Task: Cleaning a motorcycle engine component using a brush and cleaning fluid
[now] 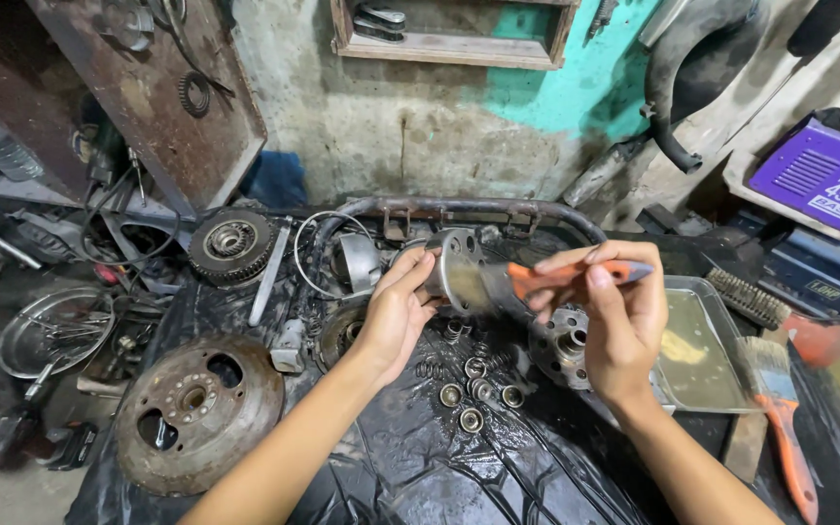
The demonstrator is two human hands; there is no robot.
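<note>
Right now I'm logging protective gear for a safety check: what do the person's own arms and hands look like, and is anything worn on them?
Both arms are bare along their visible length; no sleeves show. The left hand and right hand wear no gloves. No rings, watch or wristbands can be seen. Nails are short and unpainted.

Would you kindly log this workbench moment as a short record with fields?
Setting: cluttered workshop, black sheet over the work surface
Left hand: holds a round metal part
Right hand: holds an orange-handled brush against that part
Below hands: small rings and springs, a hub
Right side: metal tray, second brush
Left side: rusty disc
</note>
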